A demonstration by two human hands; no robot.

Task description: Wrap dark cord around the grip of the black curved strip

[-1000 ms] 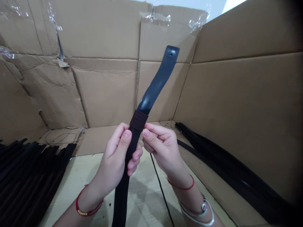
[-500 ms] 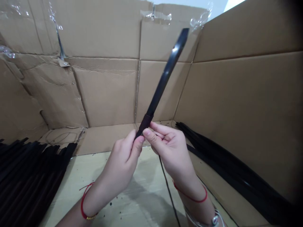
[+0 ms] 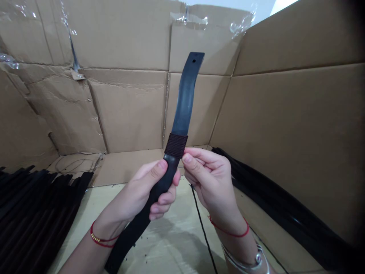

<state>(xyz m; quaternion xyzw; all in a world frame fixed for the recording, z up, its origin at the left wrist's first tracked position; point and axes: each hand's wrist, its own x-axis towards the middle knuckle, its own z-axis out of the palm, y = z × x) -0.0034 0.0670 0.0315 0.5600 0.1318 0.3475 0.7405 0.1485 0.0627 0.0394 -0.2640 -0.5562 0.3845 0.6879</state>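
Observation:
A long black strap (image 3: pixel 184 102) with a small hole near its top end stands upright in front of me. A dark brown band (image 3: pixel 176 145) is wound around its middle. My left hand (image 3: pixel 145 192) is closed around the strap just below the band, thumb on the flat face. My right hand (image 3: pixel 209 177) pinches at the band's right edge with thumb and forefinger. A thin dark thread (image 3: pixel 201 224) hangs down from the right hand across the table. Both wrists wear red string bracelets.
Cardboard walls (image 3: pixel 128 110) enclose the light tabletop (image 3: pixel 171 247) at the back and right. A pile of black straps (image 3: pixel 34 213) lies at the left. More long black strips (image 3: pixel 285 213) lie along the right wall. A loop of thin wire (image 3: pixel 74 165) rests at the back.
The strap has turned from edge-on half a second ago back to showing its flat face, and its top end has swung left. My left hand has shifted its hold lower on the strap.

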